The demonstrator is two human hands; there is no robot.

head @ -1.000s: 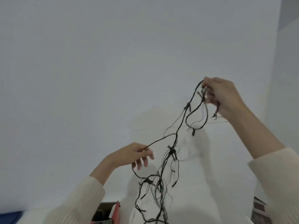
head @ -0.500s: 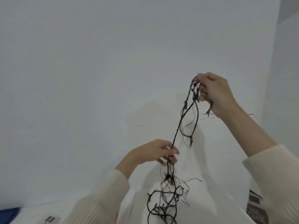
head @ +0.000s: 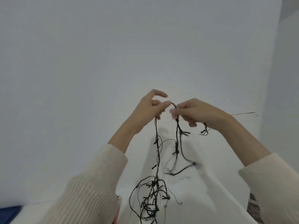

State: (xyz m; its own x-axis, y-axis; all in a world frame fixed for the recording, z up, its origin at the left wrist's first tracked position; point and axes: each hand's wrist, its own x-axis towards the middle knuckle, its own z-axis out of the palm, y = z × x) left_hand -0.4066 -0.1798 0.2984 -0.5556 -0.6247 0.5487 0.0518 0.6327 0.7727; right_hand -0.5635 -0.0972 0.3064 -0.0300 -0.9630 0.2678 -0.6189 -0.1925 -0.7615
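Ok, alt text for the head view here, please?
The left hand and right hand, held up before a pale grey wall, pinch a thin black string of small lights between them; its strands hang to a tangled clump below. Cream ribbed sleeves show on both arms.

Left hand (head: 149, 109) now up beside right hand (head: 198, 113)

Two arms in cream knit sleeves, hands bare.
The left sleeve (head: 90, 183) is a pale cream knit with fine ribs running along its length, loose on the arm, its cuff ending partway up the forearm. The right sleeve (head: 273, 180) is the same cream cloth with a plain cuff edge, its ribbing too blurred to make out. The left hand (head: 151, 109) and right hand (head: 199, 113) are bare.
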